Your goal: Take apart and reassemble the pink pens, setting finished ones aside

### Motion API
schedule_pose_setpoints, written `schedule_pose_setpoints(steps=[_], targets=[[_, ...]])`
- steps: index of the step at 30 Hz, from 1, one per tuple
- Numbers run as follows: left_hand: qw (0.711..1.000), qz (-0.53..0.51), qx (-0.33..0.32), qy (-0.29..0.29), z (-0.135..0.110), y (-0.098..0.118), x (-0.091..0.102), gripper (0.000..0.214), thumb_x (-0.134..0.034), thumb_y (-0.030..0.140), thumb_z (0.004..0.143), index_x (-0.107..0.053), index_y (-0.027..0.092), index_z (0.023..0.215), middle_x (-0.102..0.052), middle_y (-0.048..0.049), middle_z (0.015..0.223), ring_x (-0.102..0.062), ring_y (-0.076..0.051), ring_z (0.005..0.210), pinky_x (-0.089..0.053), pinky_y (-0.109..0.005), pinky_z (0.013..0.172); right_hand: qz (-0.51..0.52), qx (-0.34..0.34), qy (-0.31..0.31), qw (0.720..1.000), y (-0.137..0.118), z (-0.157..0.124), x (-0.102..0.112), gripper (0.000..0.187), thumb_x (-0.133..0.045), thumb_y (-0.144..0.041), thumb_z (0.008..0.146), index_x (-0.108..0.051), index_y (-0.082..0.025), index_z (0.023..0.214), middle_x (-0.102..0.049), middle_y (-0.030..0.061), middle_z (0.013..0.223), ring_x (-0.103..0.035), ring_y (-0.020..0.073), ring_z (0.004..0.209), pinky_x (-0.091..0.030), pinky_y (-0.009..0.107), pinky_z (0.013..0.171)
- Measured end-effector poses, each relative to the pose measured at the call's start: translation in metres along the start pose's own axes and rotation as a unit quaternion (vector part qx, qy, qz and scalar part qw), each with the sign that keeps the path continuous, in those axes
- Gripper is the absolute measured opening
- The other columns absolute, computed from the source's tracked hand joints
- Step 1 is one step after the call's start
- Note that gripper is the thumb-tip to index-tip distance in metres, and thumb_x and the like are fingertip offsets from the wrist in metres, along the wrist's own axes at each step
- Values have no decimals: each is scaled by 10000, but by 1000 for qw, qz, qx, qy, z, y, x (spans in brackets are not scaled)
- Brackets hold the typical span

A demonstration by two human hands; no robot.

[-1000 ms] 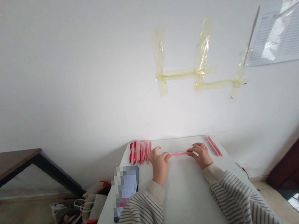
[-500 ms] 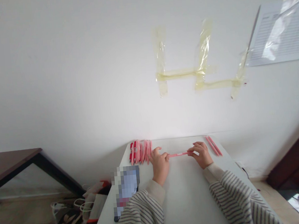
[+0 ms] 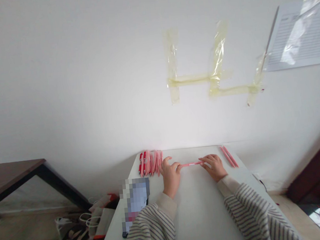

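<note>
Between my hands, a slim pink pen point(image 3: 191, 164) with a small white label lies level above the white table point(image 3: 201, 213). My left hand point(image 3: 170, 177) pinches its left end between thumb and finger. The right end sits in the closed fingertips of my right hand point(image 3: 215, 167). Just left of my left hand, several pink and red pens point(image 3: 149, 163) lie side by side at the table's back left. Two more pink pens point(image 3: 229, 156) rest to the right of my right hand.
A phone point(image 3: 136, 204), blurred out, lies at the table's left edge. Behind the table rises a white wall point(image 3: 89, 85) with yellowed tape strips point(image 3: 192, 79). Bags and clutter point(image 3: 82, 227) cover the floor at left, near a dark brown desk point(image 3: 13, 177).
My right hand has shifted slightly left along the pen, and its fingers have moved a little. The left hand stays almost where it was.
</note>
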State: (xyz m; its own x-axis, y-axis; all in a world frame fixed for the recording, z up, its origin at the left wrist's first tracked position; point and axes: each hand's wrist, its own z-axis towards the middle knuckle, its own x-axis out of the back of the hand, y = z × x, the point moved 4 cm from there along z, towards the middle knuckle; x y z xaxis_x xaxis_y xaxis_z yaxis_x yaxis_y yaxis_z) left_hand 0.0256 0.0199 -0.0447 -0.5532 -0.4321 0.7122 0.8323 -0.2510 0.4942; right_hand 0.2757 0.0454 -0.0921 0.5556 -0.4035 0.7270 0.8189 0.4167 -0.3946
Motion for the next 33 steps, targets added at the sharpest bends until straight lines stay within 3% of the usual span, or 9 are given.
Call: schedule_pose_setpoints(steps=[4,10,13,19,26,33], targets=[[1000,0,8,-12,0,1,0,112,-687,286,873,-799,276,877,-547,-87,1317,-466,-311,1316,-314,-626,1144,15,-14,-14,1000,3,-1,-4,256,-545,-465,971,-767,-340,997,-761,37,1017,-559,270,1078,-391,484,1008],[1000,13,5,-12,-2,1,-1,115,-683,270,872,-796,262,850,-562,-89,1315,-478,-309,1297,-319,-645,1135,12,-18,3,1000,4,0,-4,182,-609,-424,936,-751,-311,946,-751,50,964,-554,287,1089,-388,511,1017],[1000,15,-1,-8,-3,1,-1,116,-683,266,872,-796,258,848,-563,-91,1307,-475,-312,1298,-321,-647,1129,13,-13,1,1000,6,-1,-5,175,-627,-429,923,-746,-311,971,-757,46,976,-563,292,1085,-400,511,1011],[1000,8,8,-12,-2,1,0,127,-671,270,887,-796,268,871,-559,-90,1307,-483,-308,1306,-329,-627,1130,6,-29,-13,999,11,-1,-9,334,-544,-475,965,-705,-319,1213,-752,60,1079,-560,293,1097,-426,498,999],[1000,11,3,-9,-2,0,-2,117,-675,272,882,-791,284,869,-567,-77,1300,-489,-299,1290,-326,-636,1133,-30,-36,-48,998,11,-1,-12,309,-466,-444,1006,-752,-327,996,-737,41,1063,-543,278,1118,-413,474,1014],[1000,18,5,-7,-2,-1,-2,110,-690,272,878,-799,286,869,-569,-78,1290,-494,-297,1277,-340,-611,1124,-14,-14,-32,999,13,1,-13,184,-565,-369,957,-728,-318,1026,-736,49,1066,-562,279,1126,-431,457,994]])
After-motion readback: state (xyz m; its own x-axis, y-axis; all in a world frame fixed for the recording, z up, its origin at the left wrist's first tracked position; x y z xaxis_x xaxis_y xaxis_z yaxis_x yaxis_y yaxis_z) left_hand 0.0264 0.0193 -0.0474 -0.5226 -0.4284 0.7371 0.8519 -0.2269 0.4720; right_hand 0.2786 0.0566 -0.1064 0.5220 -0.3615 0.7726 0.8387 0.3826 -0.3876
